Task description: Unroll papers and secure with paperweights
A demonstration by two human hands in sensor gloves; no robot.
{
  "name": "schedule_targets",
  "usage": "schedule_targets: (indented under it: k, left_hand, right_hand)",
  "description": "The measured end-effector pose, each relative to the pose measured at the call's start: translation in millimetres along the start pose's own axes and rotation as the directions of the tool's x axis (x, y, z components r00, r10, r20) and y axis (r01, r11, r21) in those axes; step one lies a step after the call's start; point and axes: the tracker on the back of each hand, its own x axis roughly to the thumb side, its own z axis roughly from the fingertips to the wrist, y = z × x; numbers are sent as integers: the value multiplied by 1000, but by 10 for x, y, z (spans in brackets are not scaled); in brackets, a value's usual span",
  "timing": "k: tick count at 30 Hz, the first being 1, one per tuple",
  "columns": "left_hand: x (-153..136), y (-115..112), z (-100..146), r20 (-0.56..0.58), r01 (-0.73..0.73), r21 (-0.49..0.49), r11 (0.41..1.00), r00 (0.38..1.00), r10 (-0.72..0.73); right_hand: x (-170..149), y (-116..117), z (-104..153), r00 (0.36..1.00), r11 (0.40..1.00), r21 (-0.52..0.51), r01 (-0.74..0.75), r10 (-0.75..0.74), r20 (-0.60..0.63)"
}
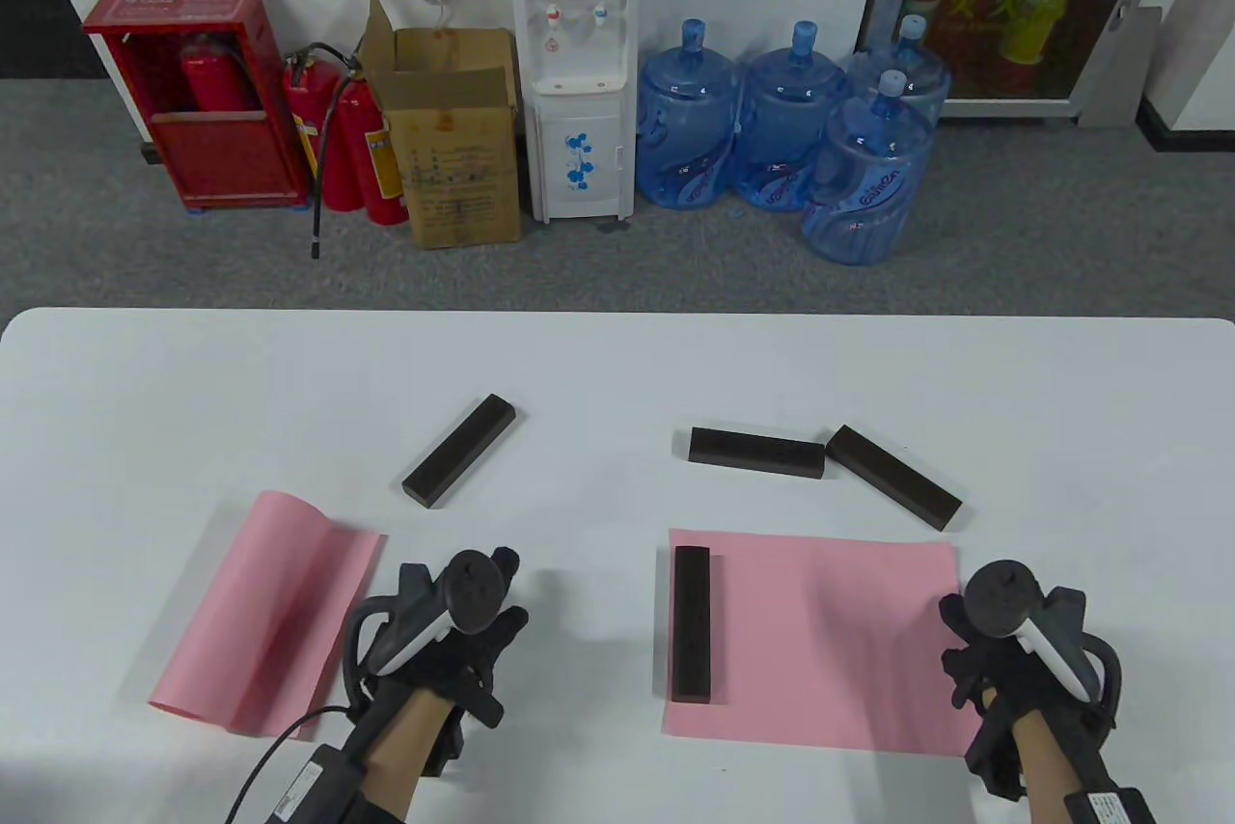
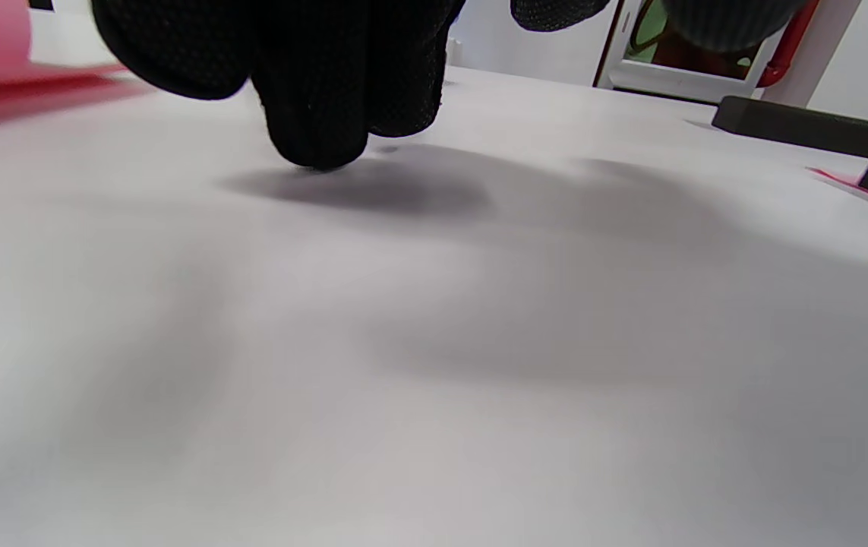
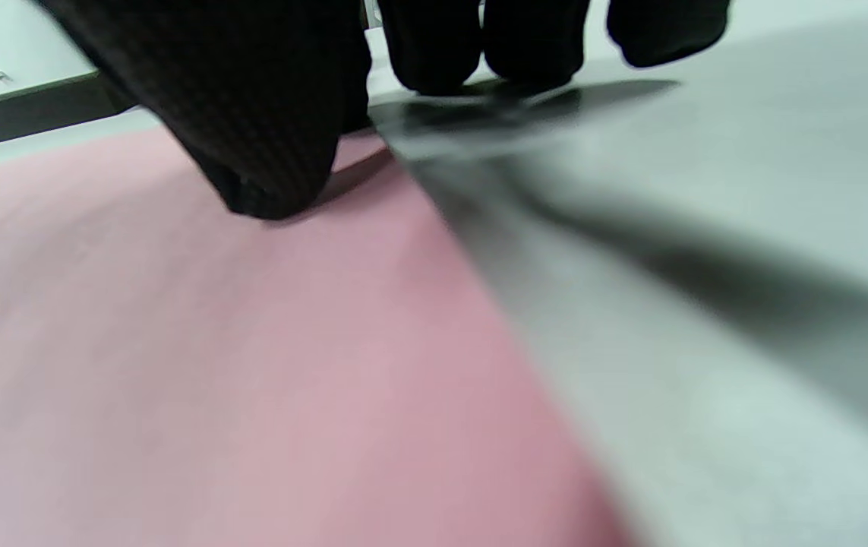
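Pinning flat pink sheet (image 1: 820, 631) edge with right hand (image 1: 1023, 660) fingers against recurl, opposite paperweight (image 1: 692, 623); left hand (image 1: 449, 641) released, fingertips on desk (image 1: 617, 361).

Smooth matt white desk (image 1: 617, 361), thin matt pink paper (image 1: 820, 641) lying flat, second pink sheet (image 1: 275, 612) partly curled, dark matt paperweight blocks (image 1: 692, 623) with a faintly grainy face, black knit gloves (image 2: 327, 76) with dotted texture

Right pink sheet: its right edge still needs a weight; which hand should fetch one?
Probably the left hand: it rests on bare table, holding nothing. The right hand presses the right pink sheet at its unweighted edge, so lifting it may let that edge curl.
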Motion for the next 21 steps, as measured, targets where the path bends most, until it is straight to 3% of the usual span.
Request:
schedule_targets:
  k: [6,10,15,21]
  left_hand:
    - [69,22,52,25,70,29,997,997,-70]
    - [70,52,91,30,83,61,995,996,-84]
    - [86,56,116,32,101,71,992,994,-103]
    - [91,47,125,29,130,87,988,991,-133]
  right_hand:
    - [46,-39,-25,999,999,34,-27,28,-21]
    - [127,-184,-45,999,996,85,-8,11,-39]
    - [409,-654,-110,999,1000,27,7,-6,-36]
    - [955,-1189,-436,1000,997,-73,-11,9,-24]
